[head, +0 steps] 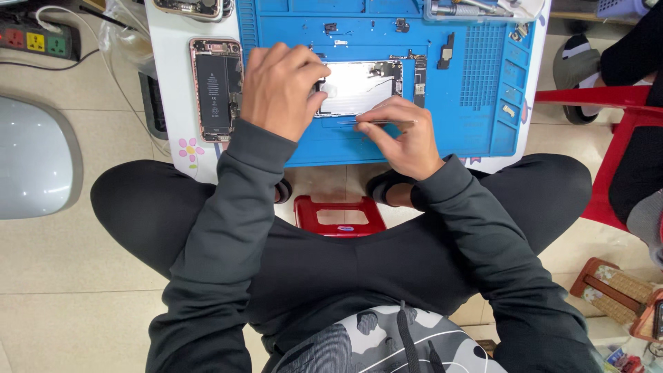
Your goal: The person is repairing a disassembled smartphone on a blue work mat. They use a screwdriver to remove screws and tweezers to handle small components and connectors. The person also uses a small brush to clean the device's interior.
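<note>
Upper middle of frame: opened phone shell [359,86] lying on blue work mat [387,145] atop white counter [169,76]. Left hand [280,86] over shell's left end, fingers curled onto it. Right hand [400,135] just below shell, fingers pinching thin metal tweezers [376,122] held flat. Second opened phone [215,88] upper left, beside mat.

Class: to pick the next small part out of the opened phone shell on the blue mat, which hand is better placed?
Probably the right hand: it holds the tweezers beside the phone shell; the left hand rests on the shell's end.
</note>
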